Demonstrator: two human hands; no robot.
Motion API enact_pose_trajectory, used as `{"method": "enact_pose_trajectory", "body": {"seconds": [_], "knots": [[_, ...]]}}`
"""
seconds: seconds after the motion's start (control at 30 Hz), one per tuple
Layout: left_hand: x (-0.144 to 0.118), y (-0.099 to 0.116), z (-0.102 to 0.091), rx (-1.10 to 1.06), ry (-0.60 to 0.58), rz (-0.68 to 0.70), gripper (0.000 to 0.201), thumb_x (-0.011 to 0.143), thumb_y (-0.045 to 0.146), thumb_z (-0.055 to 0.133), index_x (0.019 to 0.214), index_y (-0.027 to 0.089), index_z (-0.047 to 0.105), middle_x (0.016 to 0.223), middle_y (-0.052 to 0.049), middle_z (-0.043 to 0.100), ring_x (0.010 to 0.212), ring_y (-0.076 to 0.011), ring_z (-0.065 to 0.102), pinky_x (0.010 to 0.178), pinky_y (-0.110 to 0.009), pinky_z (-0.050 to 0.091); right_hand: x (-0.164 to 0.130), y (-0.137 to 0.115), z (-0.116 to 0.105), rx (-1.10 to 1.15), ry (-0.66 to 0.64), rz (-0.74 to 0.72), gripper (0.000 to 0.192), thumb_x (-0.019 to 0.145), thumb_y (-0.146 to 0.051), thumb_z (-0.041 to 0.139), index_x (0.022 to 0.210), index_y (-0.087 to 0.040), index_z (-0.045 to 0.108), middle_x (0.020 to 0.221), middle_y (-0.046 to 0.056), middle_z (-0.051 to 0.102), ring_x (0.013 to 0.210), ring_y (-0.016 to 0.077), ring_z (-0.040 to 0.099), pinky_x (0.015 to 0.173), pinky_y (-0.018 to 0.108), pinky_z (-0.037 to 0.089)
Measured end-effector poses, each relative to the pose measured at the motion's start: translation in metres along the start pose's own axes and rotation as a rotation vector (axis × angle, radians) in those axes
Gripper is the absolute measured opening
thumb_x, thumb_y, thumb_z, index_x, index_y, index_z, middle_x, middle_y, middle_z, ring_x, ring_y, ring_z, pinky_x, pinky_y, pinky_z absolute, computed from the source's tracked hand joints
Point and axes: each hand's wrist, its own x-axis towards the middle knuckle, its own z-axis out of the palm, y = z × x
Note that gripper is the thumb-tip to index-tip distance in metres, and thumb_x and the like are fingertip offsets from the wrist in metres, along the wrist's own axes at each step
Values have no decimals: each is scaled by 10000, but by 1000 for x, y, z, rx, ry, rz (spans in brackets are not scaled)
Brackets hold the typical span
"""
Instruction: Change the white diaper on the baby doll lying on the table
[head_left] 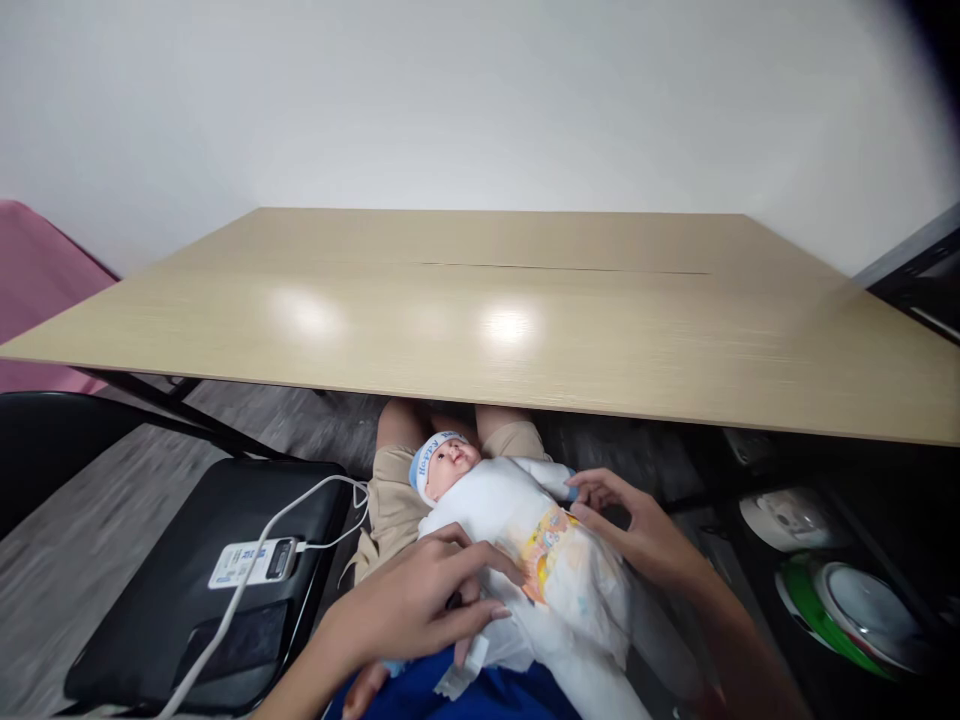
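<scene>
A baby doll (495, 500) in a white outfit lies on its back across the wearer's lap. Its blue and white cap (424, 472) carries lettering. Around the doll's hips is a white diaper (592, 580) with an orange and yellow printed waistband. My left hand (427, 590) rests over the near side of the waistband, index finger stretched along it and thumb apart. Below that hand hangs a loose white diaper flap (480, 655). On the far side, my right hand (619, 510) is beside the waistband and the doll's blue cuff, its thumb and fingers apart.
A light wooden table (487, 310) stands ahead, its front edge above the wearer's knees. At left, a black seat (322, 500) bears a white device (251, 563) with a cable (251, 580) and a dark phone-like slab (232, 640). Round green and white items (806, 600) are at right.
</scene>
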Motion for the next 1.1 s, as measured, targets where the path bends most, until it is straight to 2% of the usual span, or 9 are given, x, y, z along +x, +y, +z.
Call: {"method": "enact_pose_trajectory", "body": {"seconds": [0.1,0.2,0.43,0.67,0.8,0.87,0.97,1.03,1.1], "knots": [[7,-1,1,-11,-33,25,365,1147,489,528,1421,316,696,842,6,776,1051,-189,704,1029,-302,497,0,-7,10,-63,-60,-9,526,1004,-663,691,1286,-223,742,1066,50,716,951,157,620,868,293,472],[12,-4,3,11,-8,52,353,1152,460,521,1423,306,686,924,8,798,1060,-187,690,1055,-316,478,5,-5,13,-69,-35,0,502,1008,-647,691,1270,-224,755,984,32,693,875,138,579,806,278,433],[13,-13,9,47,13,45,356,1147,451,521,1409,299,708,1095,-29,763,1064,-182,663,1009,-313,487,15,5,-7,-91,-27,16,491,995,-653,713,1224,-222,762,871,9,639,812,122,526,757,259,394],[12,-11,12,-8,70,43,292,1137,422,543,1313,257,708,1146,-47,733,1113,-187,643,1026,-322,490,28,23,-9,-60,90,57,561,958,-701,681,1144,-182,786,931,62,706,806,147,565,765,282,445],[9,-9,15,-73,185,-23,299,1147,410,534,1388,269,638,1383,-66,670,1310,-191,607,1192,-352,452,32,30,-7,-44,90,52,567,969,-687,667,1221,-187,760,1053,83,734,894,172,636,821,301,499],[9,-10,15,-89,223,-55,343,1148,413,539,1471,306,581,1504,-55,615,1431,-191,547,1294,-376,389,33,21,-6,-87,103,26,551,997,-681,636,1232,-197,754,1089,87,730,940,182,651,851,313,516],[9,-10,16,-91,227,-72,372,1136,425,570,1494,326,561,1522,-41,612,1469,-195,519,1319,-389,377,31,-7,1,-153,98,-54,516,1047,-671,585,1250,-225,750,1235,86,718,1072,193,667,937,326,544],[11,-8,17,-96,220,-44,378,1120,421,602,1484,323,586,1490,-46,634,1436,-195,553,1280,-372,427,30,-31,9,-161,-9,-150,486,1094,-643,545,1346,-268,723,1397,66,678,1251,191,650,1075,327,536],[13,-3,20,-108,205,38,406,1097,406,648,1488,309,602,1453,-60,661,1387,-191,600,1223,-340,481,28,-54,17,-169,-170,-269,466,1135,-596,505,1458,-306,675,1523,43,620,1419,180,582,1242,330,457]]}}
